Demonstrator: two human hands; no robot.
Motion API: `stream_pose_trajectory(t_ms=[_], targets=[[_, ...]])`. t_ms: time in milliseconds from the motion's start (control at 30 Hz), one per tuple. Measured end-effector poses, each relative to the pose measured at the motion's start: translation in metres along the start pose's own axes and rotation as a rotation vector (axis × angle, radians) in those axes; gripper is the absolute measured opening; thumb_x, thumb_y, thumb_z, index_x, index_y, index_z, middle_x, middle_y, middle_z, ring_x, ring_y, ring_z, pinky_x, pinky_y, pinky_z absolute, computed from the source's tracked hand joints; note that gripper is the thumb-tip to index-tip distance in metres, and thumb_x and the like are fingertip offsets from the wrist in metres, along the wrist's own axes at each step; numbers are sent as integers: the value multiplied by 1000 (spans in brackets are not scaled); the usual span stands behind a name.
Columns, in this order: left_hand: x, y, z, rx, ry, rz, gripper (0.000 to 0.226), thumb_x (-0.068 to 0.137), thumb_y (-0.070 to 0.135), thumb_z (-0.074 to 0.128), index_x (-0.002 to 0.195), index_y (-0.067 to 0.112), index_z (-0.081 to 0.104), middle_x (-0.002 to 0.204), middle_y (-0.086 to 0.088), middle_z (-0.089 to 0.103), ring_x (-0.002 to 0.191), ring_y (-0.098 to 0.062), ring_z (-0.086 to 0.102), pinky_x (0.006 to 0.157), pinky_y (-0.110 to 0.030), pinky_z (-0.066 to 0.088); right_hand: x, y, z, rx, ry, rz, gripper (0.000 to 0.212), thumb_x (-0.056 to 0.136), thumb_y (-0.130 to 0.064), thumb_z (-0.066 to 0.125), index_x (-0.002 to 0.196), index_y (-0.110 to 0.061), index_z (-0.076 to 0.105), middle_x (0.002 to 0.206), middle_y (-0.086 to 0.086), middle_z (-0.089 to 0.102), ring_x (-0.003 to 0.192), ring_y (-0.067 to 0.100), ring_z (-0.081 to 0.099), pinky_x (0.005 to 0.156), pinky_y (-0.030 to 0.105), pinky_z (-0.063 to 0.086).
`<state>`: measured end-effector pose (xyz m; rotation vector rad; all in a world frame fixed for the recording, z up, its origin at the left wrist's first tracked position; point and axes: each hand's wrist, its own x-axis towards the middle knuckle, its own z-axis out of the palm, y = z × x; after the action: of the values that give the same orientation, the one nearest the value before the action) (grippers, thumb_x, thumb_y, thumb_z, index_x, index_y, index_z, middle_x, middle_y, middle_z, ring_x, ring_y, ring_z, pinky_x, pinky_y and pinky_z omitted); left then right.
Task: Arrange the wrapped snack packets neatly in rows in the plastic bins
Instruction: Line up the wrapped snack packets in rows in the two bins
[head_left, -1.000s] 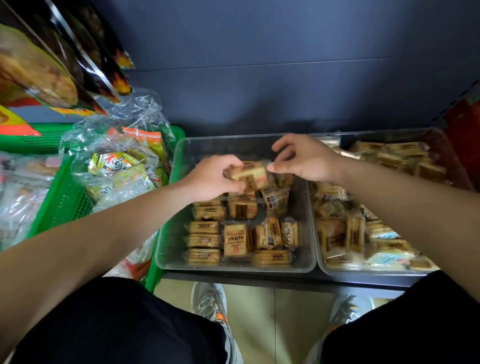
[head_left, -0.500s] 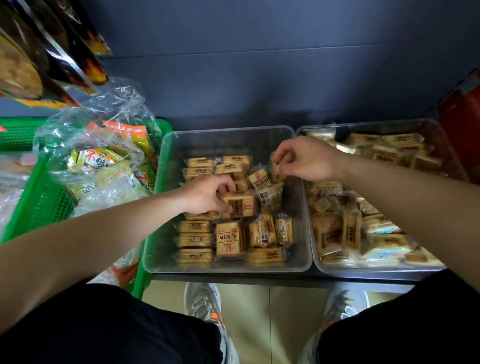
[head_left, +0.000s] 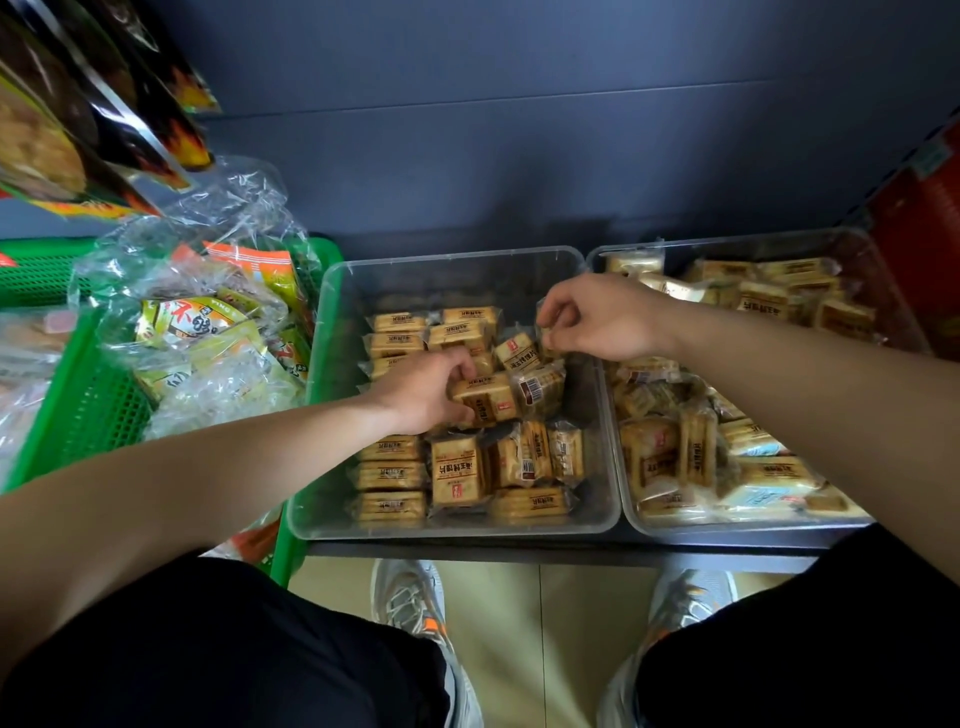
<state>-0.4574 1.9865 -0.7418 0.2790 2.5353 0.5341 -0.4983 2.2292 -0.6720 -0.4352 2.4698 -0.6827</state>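
Note:
Two clear plastic bins stand side by side on a dark shelf. The left bin (head_left: 332, 395) holds several yellow wrapped snack packets, some lined up along its left side (head_left: 390, 475), others loose in the middle. My left hand (head_left: 423, 392) grips a yellow packet (head_left: 485, 400) in the middle of this bin. My right hand (head_left: 597, 319) pinches another packet (head_left: 548, 340) near the bin's back right corner. The right bin (head_left: 631, 512) is filled with a jumble of similar packets (head_left: 675, 457).
A green mesh basket (head_left: 78, 415) at the left holds clear bags of other snacks (head_left: 197, 332). Dark snack bags (head_left: 78, 114) hang at the top left. A dark wall stands behind the bins. Below the shelf edge are my knees and grey shoes (head_left: 410, 603).
My left hand came down from the back of the left bin to its middle and now grips a packet there. My right hand stayed near the back right corner, fingering a packet.

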Motion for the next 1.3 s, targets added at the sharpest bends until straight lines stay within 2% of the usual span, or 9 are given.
stream_pose_trajectory(t_ms=[200,300,467,600,667,833,1000,1100,1300], targets=[[3,4,-12,236,-47,46,44,83,34,82,120,31,58,106,8,67,87,-13,62,61,-22,43,-2,-2,0,-6,-38,14,29,96,-33,66,123,-21,66,106,-7,66,103,14,62,91,30,49],[2,-2,-18,217,-99,-2,48,85,34,80,128,33,57,114,7,65,93,-13,63,73,-27,52,-4,-2,0,-20,-42,11,28,97,-33,66,121,-21,66,105,-8,64,105,15,61,94,34,50],[-3,-9,-35,-32,1,-14,44,81,31,84,120,31,65,113,7,66,99,-15,62,84,-32,48,-4,-15,6,-23,72,-89,24,97,-25,64,121,-22,65,103,-9,67,92,5,62,72,19,42],[-10,-6,-48,-170,137,7,43,74,33,89,112,33,67,100,12,68,93,-11,62,78,-25,39,8,-45,27,-37,43,-188,40,96,-27,65,135,-30,56,115,-8,54,96,9,55,88,32,44],[-13,-6,-48,-200,170,30,39,74,32,89,106,32,68,96,16,68,91,-8,63,77,-23,40,18,-52,35,-106,-7,-196,33,96,-30,63,129,-32,58,111,-8,56,102,15,57,92,42,46],[-18,-24,-45,-258,203,17,41,75,31,88,109,33,64,104,14,70,96,1,63,86,-21,44,29,-47,35,-145,-124,-172,25,96,-30,66,120,-29,63,102,-10,64,93,12,60,82,37,49],[-26,-45,-43,132,-16,11,14,92,30,74,105,32,69,101,15,67,95,-11,66,82,-28,48,29,-35,40,-278,-202,-80,36,87,-29,74,120,-22,64,95,-9,62,89,13,60,75,30,49],[-27,-49,-39,413,-162,6,14,96,31,66,109,37,70,103,14,63,95,-13,61,77,-26,44,31,-38,50,-256,-209,-99,33,87,-31,76,117,-20,67,96,-8,66,88,12,63,79,32,53],[-25,-52,-41,365,-172,-24,21,96,37,65,117,36,66,113,11,66,99,-15,62,84,-33,52,33,-40,75,-384,-138,-144,34,89,-39,73,119,-24,66,98,-5,61,92,18,61,73,31,47]])
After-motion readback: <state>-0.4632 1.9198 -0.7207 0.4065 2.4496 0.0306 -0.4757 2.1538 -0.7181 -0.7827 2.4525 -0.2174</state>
